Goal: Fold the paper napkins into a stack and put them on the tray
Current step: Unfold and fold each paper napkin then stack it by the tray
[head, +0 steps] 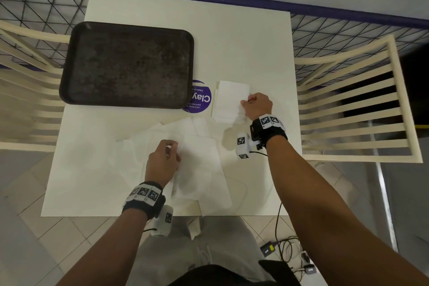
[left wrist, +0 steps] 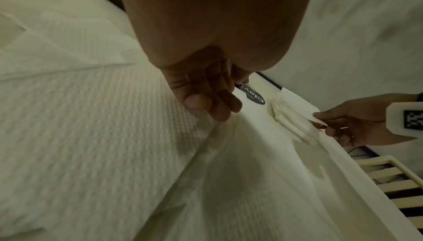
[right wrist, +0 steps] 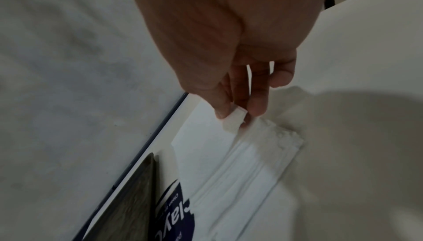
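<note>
A dark empty tray (head: 69,76) lies at the back left of the white table (head: 232,42). To its right sits a stack of folded white napkins (head: 226,107), also seen in the wrist views (left wrist: 290,118) (right wrist: 251,163). My right hand (head: 246,102) (right wrist: 233,112) pinches the near right corner of the top folded napkin (right wrist: 206,132) between thumb and fingers. Loose unfolded napkins (head: 197,158) (left wrist: 103,118) spread over the table's near middle. My left hand (head: 170,148) (left wrist: 213,103) rests over them with its fingers loosely curled and nothing between them.
A round purple sticker (head: 202,97) lies between tray and stack. Slatted cream chairs stand at the left (head: 30,100) and the right (head: 352,104) of the table. One napkin hangs over the near edge (head: 195,225). Cables (head: 285,251) lie on the floor at the right.
</note>
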`<action>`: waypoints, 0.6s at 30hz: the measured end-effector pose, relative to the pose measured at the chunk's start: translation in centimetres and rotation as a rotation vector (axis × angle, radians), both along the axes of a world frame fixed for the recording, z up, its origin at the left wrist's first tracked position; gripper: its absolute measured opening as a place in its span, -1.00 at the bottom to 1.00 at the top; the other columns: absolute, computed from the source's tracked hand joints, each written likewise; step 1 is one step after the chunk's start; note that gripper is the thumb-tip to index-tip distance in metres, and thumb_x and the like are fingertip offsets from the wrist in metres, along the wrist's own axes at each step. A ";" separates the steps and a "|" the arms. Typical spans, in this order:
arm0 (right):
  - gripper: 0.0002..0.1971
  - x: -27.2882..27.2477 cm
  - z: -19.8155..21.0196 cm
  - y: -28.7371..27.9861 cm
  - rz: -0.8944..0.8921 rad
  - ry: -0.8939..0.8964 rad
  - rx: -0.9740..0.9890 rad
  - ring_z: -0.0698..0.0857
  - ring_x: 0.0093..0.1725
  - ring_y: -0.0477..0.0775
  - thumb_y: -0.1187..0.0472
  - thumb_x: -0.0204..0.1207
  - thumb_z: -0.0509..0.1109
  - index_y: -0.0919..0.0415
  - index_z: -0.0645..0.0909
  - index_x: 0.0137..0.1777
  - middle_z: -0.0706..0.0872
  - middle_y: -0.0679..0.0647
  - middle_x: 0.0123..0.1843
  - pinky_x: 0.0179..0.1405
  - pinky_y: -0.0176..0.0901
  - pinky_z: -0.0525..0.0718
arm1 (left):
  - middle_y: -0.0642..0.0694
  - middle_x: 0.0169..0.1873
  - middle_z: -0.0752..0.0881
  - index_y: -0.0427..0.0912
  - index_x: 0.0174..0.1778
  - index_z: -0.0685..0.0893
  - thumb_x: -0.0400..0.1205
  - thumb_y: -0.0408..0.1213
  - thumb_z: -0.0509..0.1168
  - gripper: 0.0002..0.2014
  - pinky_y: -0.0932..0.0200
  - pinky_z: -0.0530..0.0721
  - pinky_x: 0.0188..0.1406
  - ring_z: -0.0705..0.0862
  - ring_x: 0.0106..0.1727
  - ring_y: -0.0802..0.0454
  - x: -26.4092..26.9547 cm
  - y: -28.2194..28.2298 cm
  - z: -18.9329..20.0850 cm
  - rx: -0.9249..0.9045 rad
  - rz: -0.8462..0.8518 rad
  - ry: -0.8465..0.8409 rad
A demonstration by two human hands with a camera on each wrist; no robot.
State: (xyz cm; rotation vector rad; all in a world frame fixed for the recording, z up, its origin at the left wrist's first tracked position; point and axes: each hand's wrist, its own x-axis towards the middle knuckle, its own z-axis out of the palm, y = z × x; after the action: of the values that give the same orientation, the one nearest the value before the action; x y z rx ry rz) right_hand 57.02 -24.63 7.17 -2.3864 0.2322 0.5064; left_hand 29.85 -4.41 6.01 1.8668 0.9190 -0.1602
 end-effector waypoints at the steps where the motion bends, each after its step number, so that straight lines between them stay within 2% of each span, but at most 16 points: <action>1: -0.79 -0.2 0.1 -0.1 -0.008 -0.010 -0.015 0.76 0.21 0.17 0.11 0.51 0.56 0.18 0.69 0.05 0.81 0.10 0.15 0.26 -0.17 0.62 | 0.06 -0.31 0.83 0.05 0.19 0.65 0.83 -0.05 0.19 -0.84 -0.12 0.83 -0.08 0.82 -0.28 -0.06 0.0 0.1 -0.1 0.002 -0.003 0.003; 3: -0.66 -0.8 0.5 -0.2 -0.032 -0.022 -0.004 0.69 0.29 0.15 0.05 0.53 0.56 0.22 0.66 0.20 0.77 0.11 0.23 0.17 -0.20 0.55 | 0.07 -0.31 0.83 0.06 0.15 0.66 0.82 -0.06 0.22 -0.87 -0.15 0.84 -0.06 0.82 -0.26 -0.05 0.1 0.1 -0.2 0.000 -0.007 0.002; 6: -0.64 -2.3 0.9 -0.2 -0.072 -0.051 0.033 0.73 0.20 0.17 0.01 0.53 0.53 0.15 0.58 0.22 0.78 0.13 0.13 0.07 -0.13 0.64 | 0.07 -0.27 0.83 0.06 0.11 0.68 0.80 -0.11 0.25 -0.90 -0.14 0.82 0.00 0.81 -0.19 -0.02 0.2 0.0 -0.1 0.008 -0.010 -0.001; 8: -0.75 -4.0 1.0 -0.1 -0.061 -0.083 0.064 0.74 0.13 0.17 0.07 0.54 0.49 0.12 0.59 0.14 0.78 0.07 0.00 0.02 -0.11 0.66 | 0.07 -0.22 0.82 0.04 0.09 0.70 0.79 -0.14 0.29 -0.91 -0.10 0.81 0.04 0.80 -0.13 -0.01 0.0 -0.2 -0.1 0.030 -0.030 -0.012; 11: -0.95 -7.2 1.4 0.5 0.013 -0.094 0.084 0.72 0.03 0.08 0.14 0.55 0.42 0.08 0.65 -0.05 0.73 -0.09 -0.17 -0.05 -0.23 0.54 | 0.10 -0.13 0.79 0.00 0.07 0.73 0.75 -0.14 0.36 -0.93 -0.05 0.78 0.07 0.77 -0.06 0.02 -0.1 -0.3 -0.2 0.087 -0.052 -0.023; 13: -0.89 -9.7 1.6 0.7 0.110 -0.044 0.044 0.72 -0.06 0.01 0.11 0.57 0.39 0.09 0.67 -0.14 0.76 -0.11 -0.19 -0.05 -0.28 0.53 | 0.11 -0.13 0.78 -0.02 0.02 0.75 0.72 -0.09 0.41 -0.90 -0.03 0.78 0.06 0.77 -0.06 0.01 -0.2 -0.4 -0.4 0.110 -0.062 -0.019; 16: -0.75 -13.5 1.0 0.5 0.254 0.132 0.004 0.79 -0.12 -0.01 0.02 0.55 0.43 0.12 0.76 -0.28 0.83 -0.06 -0.25 -0.03 -0.26 0.64 | 0.07 -0.18 0.78 -0.04 -0.05 0.76 0.63 0.00 0.52 -0.80 -0.02 0.79 0.06 0.77 -0.08 0.01 -0.5 -0.7 -0.9 0.081 -0.049 -0.010; 18: -0.68 -15.6 0.1 0.3 0.290 0.211 -0.055 0.79 -0.17 0.03 -0.05 0.52 0.47 0.05 0.68 -0.42 0.79 -0.05 -0.33 -0.10 -0.24 0.65 | 0.06 -0.19 0.78 -0.06 -0.06 0.77 0.60 -0.01 0.57 -0.79 -0.02 0.79 0.09 0.77 -0.06 -0.01 -0.6 -0.9 -1.0 0.064 -0.050 0.011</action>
State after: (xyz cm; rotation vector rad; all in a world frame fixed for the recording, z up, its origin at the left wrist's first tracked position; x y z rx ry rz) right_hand 41.39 -24.32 7.27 -2.4322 -0.0092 0.8993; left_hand 29.28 -5.30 4.99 1.9503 0.8945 -0.1733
